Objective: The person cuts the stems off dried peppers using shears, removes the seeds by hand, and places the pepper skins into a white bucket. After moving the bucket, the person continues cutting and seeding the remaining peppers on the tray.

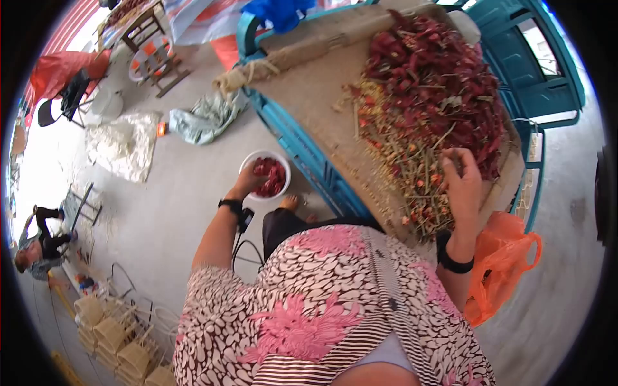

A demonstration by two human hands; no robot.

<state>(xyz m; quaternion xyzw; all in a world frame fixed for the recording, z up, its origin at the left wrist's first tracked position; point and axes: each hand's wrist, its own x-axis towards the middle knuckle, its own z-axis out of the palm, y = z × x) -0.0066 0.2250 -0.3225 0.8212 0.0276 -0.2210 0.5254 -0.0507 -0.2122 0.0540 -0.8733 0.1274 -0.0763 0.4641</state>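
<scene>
Dark red dried chillies [431, 71] lie heaped on a brown board [335, 128] laid over blue furniture. Pale stems, seeds and red bits [412, 170] spread along the heap's near left side. Over the lower part of this litter is my right hand [462, 183], its fingers curled together; whatever is between them is too small to make out. My left hand [250, 180] reaches down to the left, at the rim of a white bucket [288, 183] that holds red chilli pieces [273, 177]. Its fingers are bent over the pieces, and their tips are partly hidden.
An orange plastic bag [499, 267] hangs at the board's right. A rolled cloth [290, 61] lies along the far edge. Plastic sheets [209, 119] and a wooden chair [154, 58] are on the floor beyond. At far left is another person [38, 251], near stacked baskets [119, 331].
</scene>
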